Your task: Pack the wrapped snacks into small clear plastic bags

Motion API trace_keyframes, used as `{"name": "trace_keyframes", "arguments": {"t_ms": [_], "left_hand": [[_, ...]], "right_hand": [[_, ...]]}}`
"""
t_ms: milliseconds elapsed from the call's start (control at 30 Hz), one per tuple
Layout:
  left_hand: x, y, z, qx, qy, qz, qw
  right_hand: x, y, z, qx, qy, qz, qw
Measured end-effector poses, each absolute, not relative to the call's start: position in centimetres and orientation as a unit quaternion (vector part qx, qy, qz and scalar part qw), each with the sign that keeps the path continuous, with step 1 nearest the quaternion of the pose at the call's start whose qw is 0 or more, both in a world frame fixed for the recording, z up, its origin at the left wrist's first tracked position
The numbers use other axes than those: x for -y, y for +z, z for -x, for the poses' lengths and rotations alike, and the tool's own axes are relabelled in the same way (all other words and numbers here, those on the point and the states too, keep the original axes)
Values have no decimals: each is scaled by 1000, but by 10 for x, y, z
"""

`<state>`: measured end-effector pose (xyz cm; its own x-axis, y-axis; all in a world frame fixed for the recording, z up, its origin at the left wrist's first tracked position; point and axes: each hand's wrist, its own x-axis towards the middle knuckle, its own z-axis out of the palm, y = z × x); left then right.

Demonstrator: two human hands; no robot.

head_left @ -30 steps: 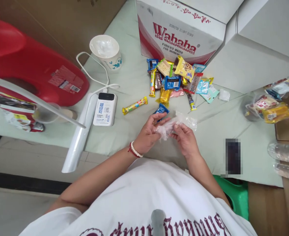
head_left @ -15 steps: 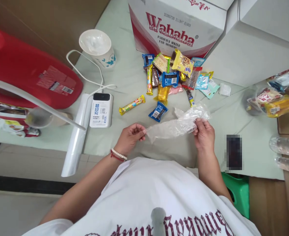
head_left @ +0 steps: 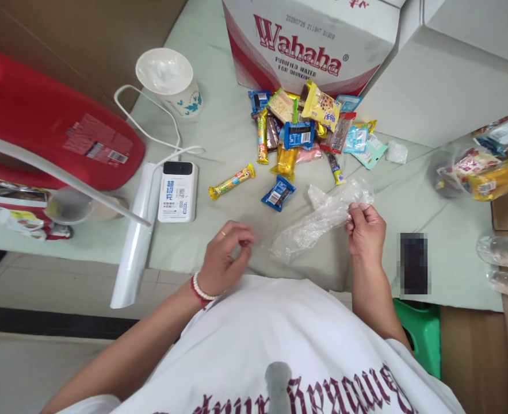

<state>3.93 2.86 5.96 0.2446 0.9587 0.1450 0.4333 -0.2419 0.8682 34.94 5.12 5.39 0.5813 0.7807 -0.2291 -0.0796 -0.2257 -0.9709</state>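
Note:
My right hand (head_left: 367, 231) pinches the right end of a crumpled clear plastic bag (head_left: 318, 227), which trails leftward just above the green tablecloth. Left of the bag's free end, my left hand (head_left: 228, 259) has curled fingers, smeared at the tips, with nothing visible in them and a gap between them and the plastic. In front of both hands lie a blue wrapped snack (head_left: 278, 194) and a yellow snack stick (head_left: 232, 181). Beyond these is a pile of wrapped snacks (head_left: 299, 135) in blue, yellow, red and green packaging.
A Wahaha water carton (head_left: 309, 52) stands behind the pile. To the left are a paper cup (head_left: 167, 77), a cabled white power bank (head_left: 177, 192), a plastic roll (head_left: 133, 241) and a red jug (head_left: 72, 132). A pixelated dark object (head_left: 414, 263) and bagged snacks (head_left: 473, 169) are rightward.
My left hand has come off the left end of the plastic bag and drawn back slightly. That end has sagged and bunched rightward, while my right hand, still pinching, moved a little right.

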Motion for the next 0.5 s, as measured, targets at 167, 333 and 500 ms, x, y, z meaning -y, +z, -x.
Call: {"name": "trace_keyframes", "arguments": {"t_ms": [167, 333, 500], "left_hand": [[-33, 48, -96, -349, 268, -849, 293], [-40, 28, -126, -419, 118, -865, 249], [-42, 20, -124, -472, 125, -819, 300]], "right_hand": [[-57, 57, -343, 256, 384, 673, 578], [-52, 62, -347, 259, 403, 655, 585], [-13, 66, -341, 264, 408, 716, 502]]}}
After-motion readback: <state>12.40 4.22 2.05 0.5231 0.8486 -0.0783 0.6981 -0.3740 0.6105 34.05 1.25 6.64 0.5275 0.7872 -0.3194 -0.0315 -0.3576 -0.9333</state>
